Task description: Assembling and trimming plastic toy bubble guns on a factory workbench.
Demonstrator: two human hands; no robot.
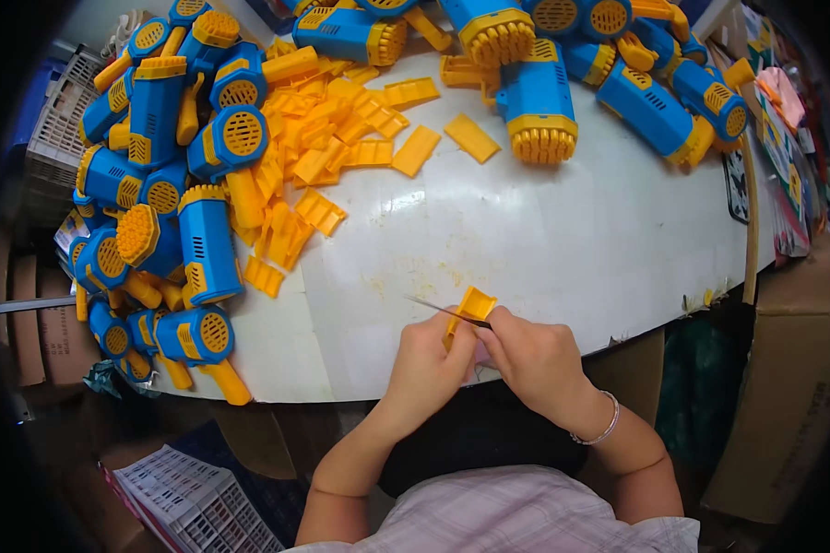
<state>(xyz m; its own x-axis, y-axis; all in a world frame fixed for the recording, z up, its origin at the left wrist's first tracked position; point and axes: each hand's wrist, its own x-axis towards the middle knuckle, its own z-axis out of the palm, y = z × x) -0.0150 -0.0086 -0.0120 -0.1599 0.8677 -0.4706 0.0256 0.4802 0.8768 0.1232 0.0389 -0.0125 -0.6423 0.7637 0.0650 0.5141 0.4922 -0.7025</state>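
Close to the table's near edge, my left hand (426,362) is closed on a small yellow plastic cover (476,303), which tilts up between both hands. My right hand (537,358) grips a thin-bladed knife (433,305). Its blade points left and lies across the yellow cover; my fingers hide most of the handle. Small yellow shavings (452,273) are scattered on the table just beyond my hands. Farther off, a loose pile of similar yellow covers (318,138) spreads over the tabletop, with one single cover (471,138) lying apart on its right.
Blue and yellow plastic bubble-gun-like bodies (208,244) are heaped along the left side, and more (539,97) lie across the back. A phone (737,187) rests by the right edge of the white table (618,230). Cardboard boxes (784,396) and a white crate (194,498) flank me.
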